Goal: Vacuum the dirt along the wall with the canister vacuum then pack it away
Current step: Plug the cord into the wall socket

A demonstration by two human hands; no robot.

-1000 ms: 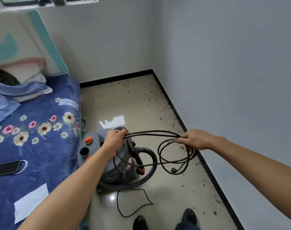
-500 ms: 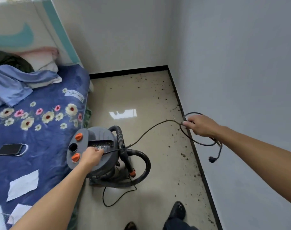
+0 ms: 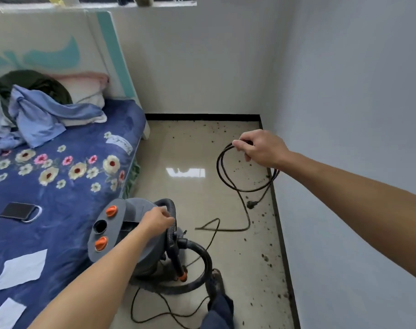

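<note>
Below our right fingers: cord (image 3: 228,176) loops hung, plug (image 3: 251,204) lowest.
Right hand (image 3: 264,149): we pinched the coil.
Left hand (image 3: 156,220): curled on vacuum (image 3: 131,233) top.

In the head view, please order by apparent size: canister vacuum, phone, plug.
1. Canister vacuum, largest.
2. Phone.
3. Plug, smallest; it lies farther away, so its true size against the phone is unsure.
</note>
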